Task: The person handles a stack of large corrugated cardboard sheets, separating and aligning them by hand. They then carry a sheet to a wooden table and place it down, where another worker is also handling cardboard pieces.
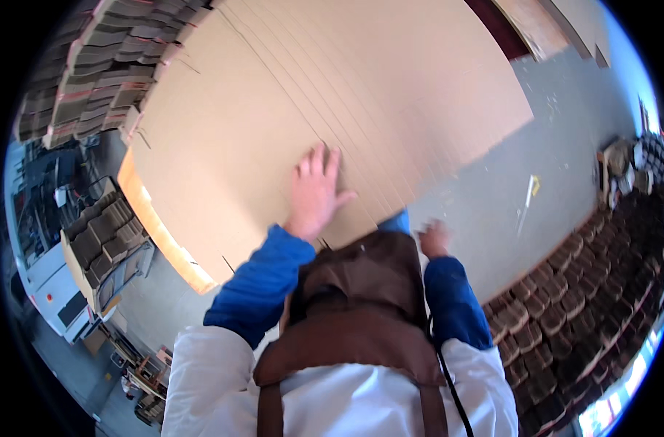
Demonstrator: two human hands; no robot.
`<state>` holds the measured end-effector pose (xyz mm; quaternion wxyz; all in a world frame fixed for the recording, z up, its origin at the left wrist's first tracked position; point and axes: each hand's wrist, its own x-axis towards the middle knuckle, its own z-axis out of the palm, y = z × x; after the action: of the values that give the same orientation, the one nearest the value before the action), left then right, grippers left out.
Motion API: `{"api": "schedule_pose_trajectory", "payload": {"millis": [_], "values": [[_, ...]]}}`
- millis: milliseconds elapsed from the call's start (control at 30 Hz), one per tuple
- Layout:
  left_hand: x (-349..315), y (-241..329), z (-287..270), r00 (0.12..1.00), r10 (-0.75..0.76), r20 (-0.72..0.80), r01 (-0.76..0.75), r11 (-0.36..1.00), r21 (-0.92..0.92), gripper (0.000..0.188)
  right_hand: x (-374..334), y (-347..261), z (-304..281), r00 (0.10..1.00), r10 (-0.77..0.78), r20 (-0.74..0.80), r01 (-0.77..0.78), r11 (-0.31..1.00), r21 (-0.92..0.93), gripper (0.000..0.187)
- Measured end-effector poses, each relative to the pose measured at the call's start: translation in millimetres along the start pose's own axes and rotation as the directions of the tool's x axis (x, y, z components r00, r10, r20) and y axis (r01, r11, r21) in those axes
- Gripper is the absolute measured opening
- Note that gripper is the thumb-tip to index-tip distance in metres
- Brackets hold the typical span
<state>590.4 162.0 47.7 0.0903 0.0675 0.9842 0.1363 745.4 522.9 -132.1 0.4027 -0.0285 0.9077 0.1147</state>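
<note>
Brown apron (pixel 350 342), lined cardboard sheet (pixel 237 138), beneath open left hand (pixel 315 191)

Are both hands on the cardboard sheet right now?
No, only the left hand rests on the cardboard sheet; the right hand is apart from it, beside the brown apron.

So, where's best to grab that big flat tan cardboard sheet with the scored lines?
Probably its near right edge, from the right, thumb on top, fingers underneath if there's room: the sheet is broad and flat, and that thin edge stands out against grey floor. The bare right hand is nearby.
</note>
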Motion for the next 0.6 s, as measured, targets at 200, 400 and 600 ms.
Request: {"api": "schedule_pose_trajectory", "payload": {"millis": [200, 400, 600], "values": [[-13, -26, -15, 0.998, -0.020, 0.067, 0.017, 0.999, 0.037, 0.089, -9, -4, -155, 0.895, 0.195, -0.401, 0.176, 0.672, 0.719, 0.016], [-3, -23, -17, 0.998, 0.003, 0.068, -0.003, 1.000, 0.001, 0.084, -61, -106, -270, 0.865, -0.067, -0.497, 0.442, 0.569, 0.693, 0.015], [7, -27, -31, 0.997, 0.052, 0.058, -0.054, 0.998, 0.024, 0.076, -48, -140, -266, 0.879, -0.085, -0.469, 0.396, 0.679, 0.619, 0.019]]}}
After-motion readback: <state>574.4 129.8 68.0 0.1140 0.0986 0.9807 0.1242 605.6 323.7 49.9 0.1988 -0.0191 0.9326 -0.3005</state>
